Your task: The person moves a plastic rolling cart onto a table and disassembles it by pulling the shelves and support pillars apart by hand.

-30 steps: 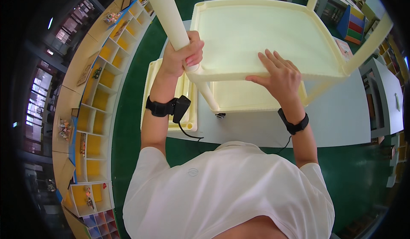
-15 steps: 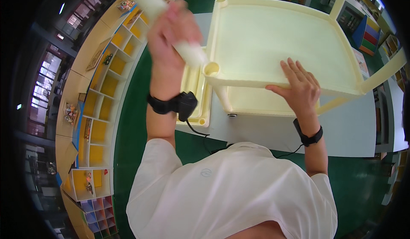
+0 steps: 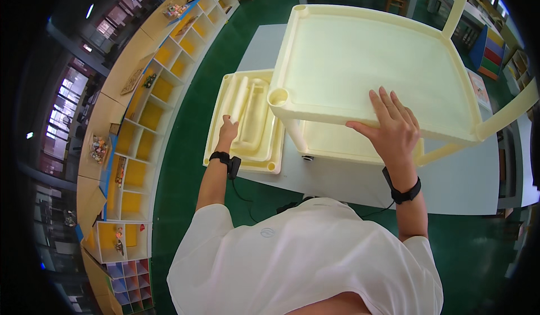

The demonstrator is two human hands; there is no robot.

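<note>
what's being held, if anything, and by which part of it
The right grip rests over the near edge of the upper shelf. The left grip is by the pale tube in the tray; whether it holds it cannot be told.

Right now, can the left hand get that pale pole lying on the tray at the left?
Probably yes: the left hand is right by the near end of the pole, and nothing seems to block the way.
</note>
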